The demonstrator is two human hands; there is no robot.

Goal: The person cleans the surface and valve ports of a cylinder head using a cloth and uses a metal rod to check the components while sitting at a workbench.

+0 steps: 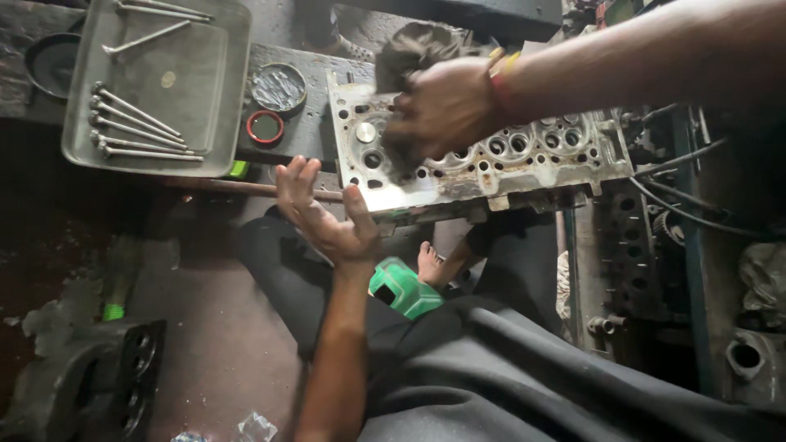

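Note:
A grimy metal cylinder head (524, 168) lies across my lap area, ports facing up. My right hand (442, 106) presses a dark rag (409, 49) onto its left part, fingers closed on the cloth. My left hand (323, 217) is spread with fingers apart, palm up, its thumb against the head's near left corner, holding nothing.
A metal tray (209, 90) with several engine valves (135, 127) sits at the upper left. Beside it lie a round tin lid (278, 86) and a small red-rimmed cap (265, 127). A green object (405, 286) rests by my foot. Engine parts (622, 245) crowd the right; a dark casting (90, 385) sits lower left.

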